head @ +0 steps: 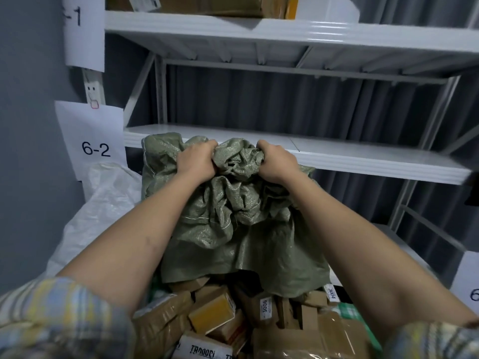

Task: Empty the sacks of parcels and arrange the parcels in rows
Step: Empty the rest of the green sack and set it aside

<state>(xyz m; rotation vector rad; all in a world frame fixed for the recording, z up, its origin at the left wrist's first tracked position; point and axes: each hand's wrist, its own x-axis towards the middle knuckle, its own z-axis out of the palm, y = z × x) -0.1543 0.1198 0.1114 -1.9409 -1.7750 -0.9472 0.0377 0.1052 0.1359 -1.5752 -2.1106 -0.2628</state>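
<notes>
At the centre of the frame, the left hand (pixel 197 158) and right hand (pixel 275 159) each clench a fistful of the bunched green sack (pixel 233 216), fingers curled tight into the cloth. Brown parcels (pixel 233 322) lie heaped beneath its hanging lower edge at the bottom.

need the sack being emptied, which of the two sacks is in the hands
The green sack: both the left hand and right hand grip its bunched top over the parcels. The white sack lies untouched at left.
</notes>
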